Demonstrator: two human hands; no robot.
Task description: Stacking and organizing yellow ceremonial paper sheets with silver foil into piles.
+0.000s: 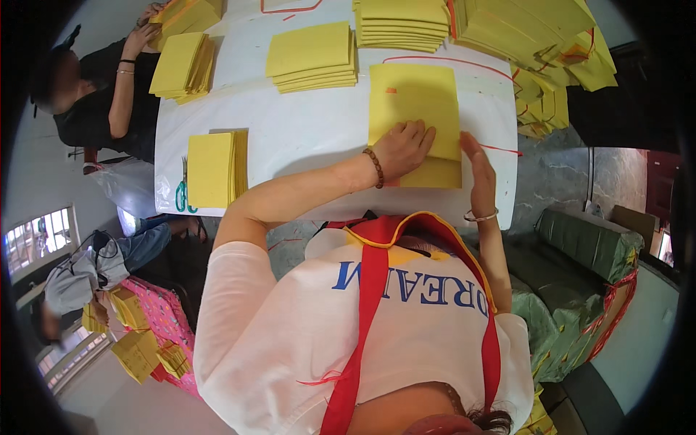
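A yellow paper sheet or envelope (414,90) lies on the white-covered table in front of me, with a small orange mark near its upper left. A fold or layered edge crosses its lower part. My left hand (404,150), a beaded bracelet at the wrist, rests on it with bent fingers closed against the paper. What lies under the fingers is hidden. My right hand (481,174), wearing a bangle, stands on edge beside the paper's right side. Its fingers are stretched out and hold nothing.
Yellow stacks stand on the table (304,156): one at left (210,170), one at centre (312,58), others along the back. Green-handled scissors (183,194) lie beside the left stack. A person (101,94) handles yellow paper at far left. Green-wrapped bundles (587,246) stand at right.
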